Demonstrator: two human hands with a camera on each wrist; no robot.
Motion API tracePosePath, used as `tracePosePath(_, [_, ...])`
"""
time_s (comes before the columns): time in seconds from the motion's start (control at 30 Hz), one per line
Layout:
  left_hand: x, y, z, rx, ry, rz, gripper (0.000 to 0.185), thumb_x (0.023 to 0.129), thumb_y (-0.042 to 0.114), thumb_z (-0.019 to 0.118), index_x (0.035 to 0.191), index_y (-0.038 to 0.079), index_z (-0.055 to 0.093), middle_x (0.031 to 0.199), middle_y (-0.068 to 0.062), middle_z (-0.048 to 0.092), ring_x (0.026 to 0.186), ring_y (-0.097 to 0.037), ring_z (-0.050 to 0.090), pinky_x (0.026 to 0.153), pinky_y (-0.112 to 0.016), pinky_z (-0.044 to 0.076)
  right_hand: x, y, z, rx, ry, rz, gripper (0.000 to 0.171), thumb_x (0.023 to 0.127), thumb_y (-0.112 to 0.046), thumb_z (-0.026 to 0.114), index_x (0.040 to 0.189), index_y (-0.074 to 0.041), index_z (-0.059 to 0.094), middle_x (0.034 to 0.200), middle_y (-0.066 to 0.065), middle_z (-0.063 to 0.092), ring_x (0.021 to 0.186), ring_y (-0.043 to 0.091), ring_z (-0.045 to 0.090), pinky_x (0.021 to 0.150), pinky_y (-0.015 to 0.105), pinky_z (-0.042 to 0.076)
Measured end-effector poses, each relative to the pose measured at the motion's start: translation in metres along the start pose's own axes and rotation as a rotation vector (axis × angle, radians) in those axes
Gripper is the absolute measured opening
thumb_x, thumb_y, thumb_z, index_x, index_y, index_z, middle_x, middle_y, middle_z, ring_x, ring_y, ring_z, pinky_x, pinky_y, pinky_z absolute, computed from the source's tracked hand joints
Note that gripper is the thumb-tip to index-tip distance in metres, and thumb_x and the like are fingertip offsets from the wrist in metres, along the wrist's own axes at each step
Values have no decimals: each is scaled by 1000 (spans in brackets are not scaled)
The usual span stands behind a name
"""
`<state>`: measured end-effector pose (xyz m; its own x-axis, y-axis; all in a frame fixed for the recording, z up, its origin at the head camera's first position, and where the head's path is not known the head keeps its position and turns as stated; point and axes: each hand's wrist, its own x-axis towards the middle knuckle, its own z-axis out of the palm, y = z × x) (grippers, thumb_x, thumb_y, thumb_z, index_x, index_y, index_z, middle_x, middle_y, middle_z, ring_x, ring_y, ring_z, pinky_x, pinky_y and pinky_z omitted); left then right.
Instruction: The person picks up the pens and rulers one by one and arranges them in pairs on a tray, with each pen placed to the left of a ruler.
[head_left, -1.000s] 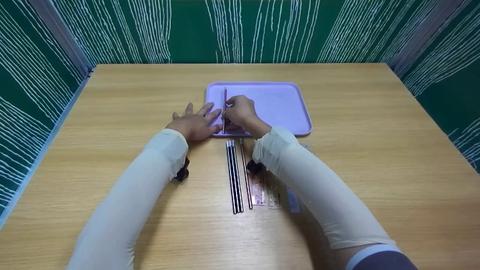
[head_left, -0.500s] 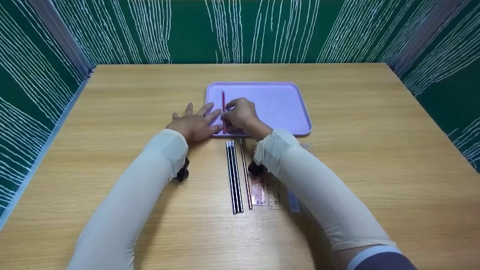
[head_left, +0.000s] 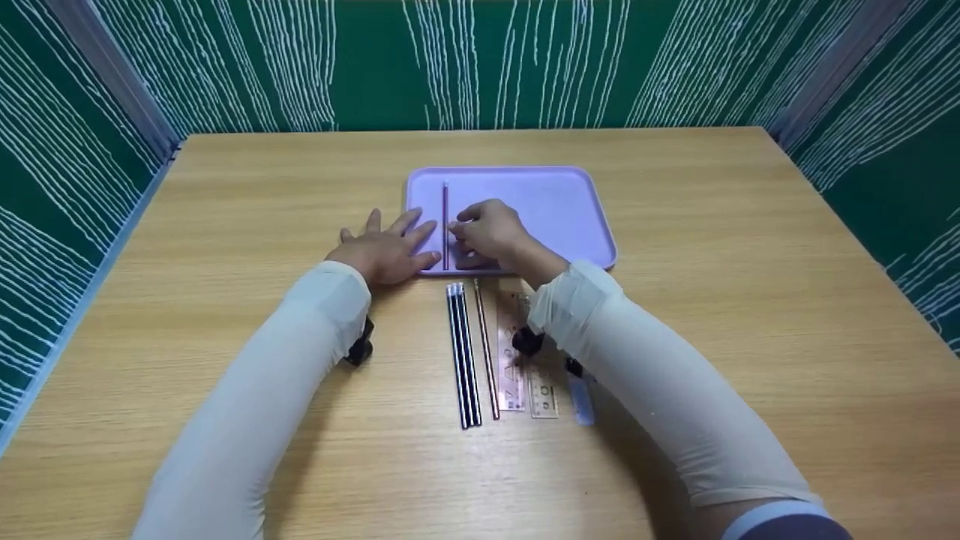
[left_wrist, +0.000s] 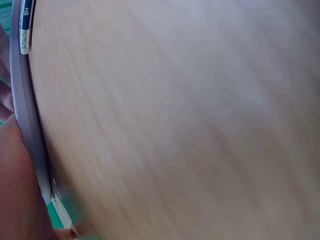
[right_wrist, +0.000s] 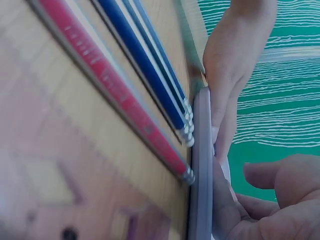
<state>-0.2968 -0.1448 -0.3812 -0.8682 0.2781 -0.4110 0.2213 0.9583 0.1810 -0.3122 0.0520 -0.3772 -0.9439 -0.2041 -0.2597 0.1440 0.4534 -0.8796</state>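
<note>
A red pencil [head_left: 445, 217] lies lengthwise near the left end of the purple tray [head_left: 555, 206], its metal end pointing away. My left hand [head_left: 386, 251] rests with spread fingers over the tray's left edge. Just right of the pencil, my right hand [head_left: 491, 232] hovers low over the tray with loosely bent fingers; its fingertips are beside the pencil and grip nothing visible. In the right wrist view, the right hand [right_wrist: 290, 195] shows its thumb apart from the fingers. Beyond the tray rim [right_wrist: 201, 160], part of the left hand [right_wrist: 232, 65] shows.
Before the tray lie three dark-blue striped pencils [head_left: 463, 360] side by side and a red pencil [head_left: 486, 352]. To their right are a pink ruler [head_left: 511, 382], a clear ruler [head_left: 543, 397] and a blue ruler [head_left: 580, 401], partly hidden by the right arm.
My right hand has let go of the red pencil and drawn slightly right. The pencil now lies straight on the tray. My left hand has stayed in place.
</note>
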Motion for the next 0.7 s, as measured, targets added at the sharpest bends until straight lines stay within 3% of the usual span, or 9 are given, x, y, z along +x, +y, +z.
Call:
tracePosePath(0.07, [0,-1,0,9,-1,2,72,98,77,24,161,50,1,173,13,-13,155,-49,-15,113,-83,-3,-2,3,-3,-49,13,-44,44,103,-20,61,142,0,56,110,13,70,93,21,72,71,28,64])
tracePosePath(0.2, [1,-1,0,12,-7,2,73,97,78,24,161,51,1,172,13,-13,155,-49,-15,112,-83,-3,-7,8,-7,-279,74,-184,41,104,-24,60,140,-3,60,104,10,72,78,17,72,65,26,60])
tracePosePath(0.3, [1,-1,1,7,-6,-1,73,97,79,24,161,51,1,172,13,-13,155,-49,-15,113,-83,-3,-11,10,-8,-365,93,-247,40,104,-25,59,139,-4,61,104,9,72,72,17,72,62,27,58])
tracePosePath(0.43, [2,-2,1,10,0,-4,74,96,80,24,160,51,1,173,13,-12,156,-49,-14,113,-83,-2,-18,8,-11,-375,93,-268,40,104,-25,59,138,-4,62,107,11,72,76,18,72,65,30,59])
tracePosePath(0.7, [3,-1,1,-6,-9,-13,74,96,80,24,160,52,0,172,14,-13,155,-47,-17,113,-82,-5,-33,9,-22,-430,105,-298,40,102,-28,62,136,-7,64,113,11,74,91,20,70,83,36,59])
